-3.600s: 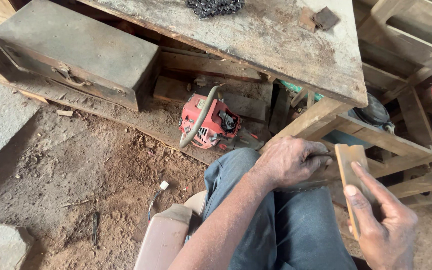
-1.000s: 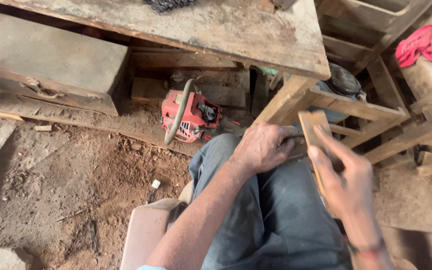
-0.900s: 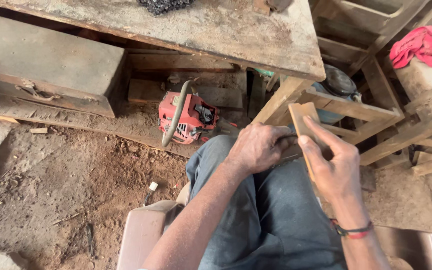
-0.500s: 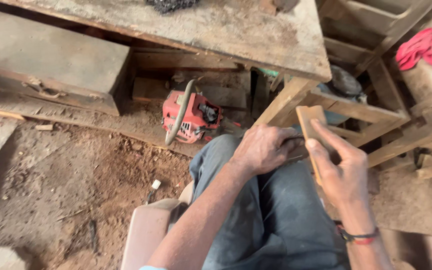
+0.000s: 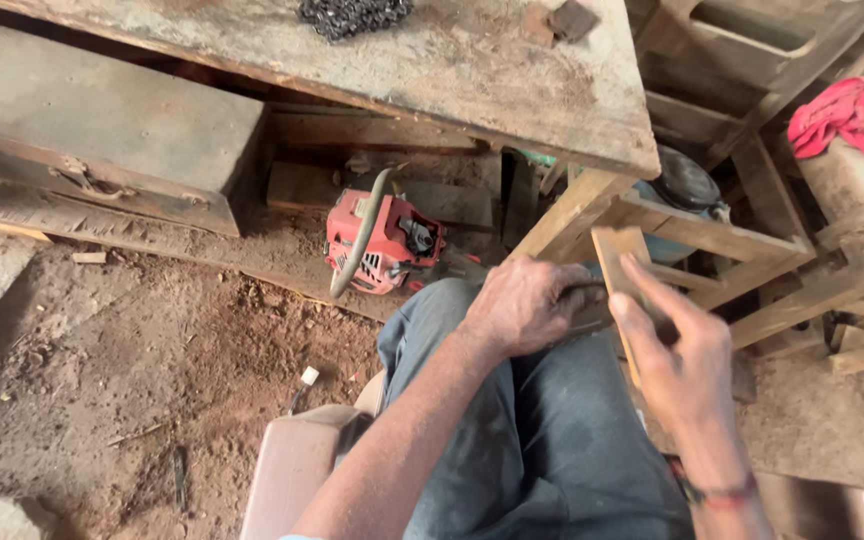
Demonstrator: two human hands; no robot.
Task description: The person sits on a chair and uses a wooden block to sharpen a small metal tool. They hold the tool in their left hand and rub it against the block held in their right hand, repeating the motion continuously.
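Two bare hands are busy over the lap, and both are on the same small wooden block (image 5: pixel 624 262), which stands on edge just past the knee, in front of the workbench leg (image 5: pixel 574 212). Left hand (image 5: pixel 524 305) sits on the thigh of the blue trousers (image 5: pixel 532 440) with its fingers curled tight, gripping something dark against the block's near side; what that is I cannot make out, it may be a strip of sandpaper. Right hand (image 5: pixel 680 362) has its fingers straight and pressed together, laid flat along the block's face, thumb tucked behind. Down on the sawdust floor (image 5: pixel 152 380), just beyond the knee, lies a red chainsaw body (image 5: pixel 384 240) with its grey handle curving over it. Up on the workbench (image 5: pixel 432 60) there's a heap of dark chain (image 5: pixel 354 14), and off to the right a red cloth (image 5: pixel 847 110) is draped over stacked timber.
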